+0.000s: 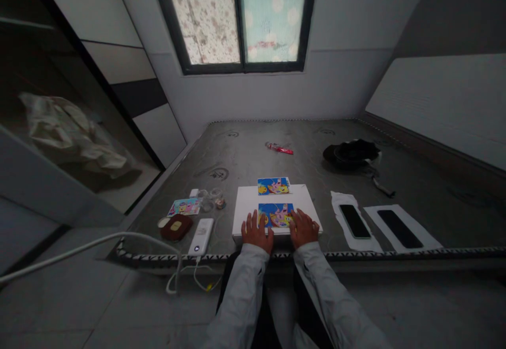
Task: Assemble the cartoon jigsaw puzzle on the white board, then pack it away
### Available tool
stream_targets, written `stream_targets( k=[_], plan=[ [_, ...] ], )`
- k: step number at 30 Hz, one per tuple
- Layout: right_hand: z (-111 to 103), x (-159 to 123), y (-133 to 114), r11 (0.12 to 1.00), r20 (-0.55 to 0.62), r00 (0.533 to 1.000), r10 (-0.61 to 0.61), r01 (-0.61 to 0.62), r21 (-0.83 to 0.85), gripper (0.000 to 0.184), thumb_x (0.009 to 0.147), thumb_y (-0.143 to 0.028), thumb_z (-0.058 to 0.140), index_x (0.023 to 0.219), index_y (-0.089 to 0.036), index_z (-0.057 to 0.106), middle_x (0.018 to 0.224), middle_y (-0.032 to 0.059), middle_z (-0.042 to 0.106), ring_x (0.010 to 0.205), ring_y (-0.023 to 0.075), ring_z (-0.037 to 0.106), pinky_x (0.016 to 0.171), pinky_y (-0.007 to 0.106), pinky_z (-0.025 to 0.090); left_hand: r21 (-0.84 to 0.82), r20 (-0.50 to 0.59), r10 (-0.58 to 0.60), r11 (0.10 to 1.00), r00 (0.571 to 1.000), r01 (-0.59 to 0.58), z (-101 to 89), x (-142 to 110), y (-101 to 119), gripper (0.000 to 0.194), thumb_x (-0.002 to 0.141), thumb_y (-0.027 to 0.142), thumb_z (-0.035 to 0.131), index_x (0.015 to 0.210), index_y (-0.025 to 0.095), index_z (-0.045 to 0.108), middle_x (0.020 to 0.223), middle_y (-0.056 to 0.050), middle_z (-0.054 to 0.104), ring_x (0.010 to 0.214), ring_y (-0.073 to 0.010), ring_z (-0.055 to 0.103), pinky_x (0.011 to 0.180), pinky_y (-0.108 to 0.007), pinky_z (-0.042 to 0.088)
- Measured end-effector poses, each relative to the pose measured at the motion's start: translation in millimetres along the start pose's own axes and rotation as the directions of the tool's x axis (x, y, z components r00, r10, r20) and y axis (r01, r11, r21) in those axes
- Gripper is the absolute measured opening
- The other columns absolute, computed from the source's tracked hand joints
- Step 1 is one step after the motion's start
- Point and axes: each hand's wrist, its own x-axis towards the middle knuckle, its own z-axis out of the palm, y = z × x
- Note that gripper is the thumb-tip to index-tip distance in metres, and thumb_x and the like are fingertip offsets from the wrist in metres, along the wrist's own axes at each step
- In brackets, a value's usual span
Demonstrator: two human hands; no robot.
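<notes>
I can see the person's left hand (256, 231) and right hand (304, 229) resting at opposite ends of a cartoon card (280, 215) on a white box (245, 201); a second card (272, 186) lies just beyond it.

Looked dim overall, w/ flat greyish cast & muted colours. Got brightest at far window (272, 17), apparently main light src in view, w/ pale glowing panes. Dropped to near-black inside opening (23, 59) at far left, murky toward right edge too. Showed only soft, faint shadows on grey surface (237, 154); went darker below its near edge, over floor (158, 317). Turned white box (245, 201) pale grey, w/ shaded near side. Rendered bag (71, 133) at left hazy & soft. Came out fairly clear mid-scene, tho fine print on blue cards (273, 186) too small to read. Stretched at L/R edges, wide-angle style, w/ leaning walls (253, 96).
</notes>
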Motion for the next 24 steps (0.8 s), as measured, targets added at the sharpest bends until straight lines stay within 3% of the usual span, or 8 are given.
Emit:
stream_targets(
  k=[5, 13, 18, 24],
  plan=[
    [-2.0, -0.6, -0.7, 0.992, -0.045, 0.994, -0.098, 0.101, 0.070, 0.036, 0.096, -0.030, 0.040, 0.125, -0.027, 0.062, 0.125, 0.0059, 0.065, 0.112, 0.0204, 0.053, 0.093, 0.038, 0.023, -0.056, 0.025, 0.069, 0.996, 0.997, -0.067, 2.1, -1.0, -2.0, 0.054, 0.083, 0.030, 0.049, 0.135, 0.016, 0.055, 0.139, -0.011, 0.056, 0.135, -0.0283, 0.041, 0.113, -0.048, 0.025],
    [-3.0, 2.6, 0.4, 0.993, -0.011, 1.000, -0.029, 0.030, 0.115, 0.034, 0.096, -0.027, 0.037, 0.115, -0.025, 0.065, 0.109, 0.0055, 0.071, 0.109, 0.0194, 0.054, 0.091, 0.037, 0.020, -0.049, 0.064, -0.009, 0.999, 0.998, 0.012, 0.8, -1.5, -1.0, 0.060, 0.083, 0.031, 0.048, 0.142, 0.019, 0.047, 0.135, -0.009, 0.059, 0.134, -0.0278, 0.042, 0.115, -0.050, 0.020],
    [-4.2, 2.3, -0.1, 0.996, -0.001, 1.000, -0.003, 0.003, 0.089, 0.035, 0.096, -0.026, 0.036, 0.115, -0.025, 0.066, 0.108, 0.0054, 0.070, 0.109, 0.0195, 0.054, 0.092, 0.037, 0.020, -0.042, 0.079, -0.058, 0.997, 0.995, 0.061, -1.1, -1.3, 0.8, 0.061, 0.083, 0.031, 0.048, 0.143, 0.020, 0.046, 0.136, -0.008, 0.059, 0.135, -0.0278, 0.040, 0.116, -0.051, 0.018],
    [-2.4, 0.8, -3.0, 0.989, 0.069, 0.997, -0.043, 0.033, 0.141, 0.038, 0.096, -0.025, 0.034, 0.119, -0.023, 0.065, 0.117, 0.0071, 0.068, 0.111, 0.0193, 0.053, 0.093, 0.036, 0.021, -0.055, 0.085, -0.006, 0.998, 0.996, 0.010, -0.4, -2.7, 6.3, 0.060, 0.085, 0.031, 0.046, 0.142, 0.015, 0.047, 0.137, -0.010, 0.057, 0.136, -0.0274, 0.040, 0.115, -0.048, 0.022]
  ],
)
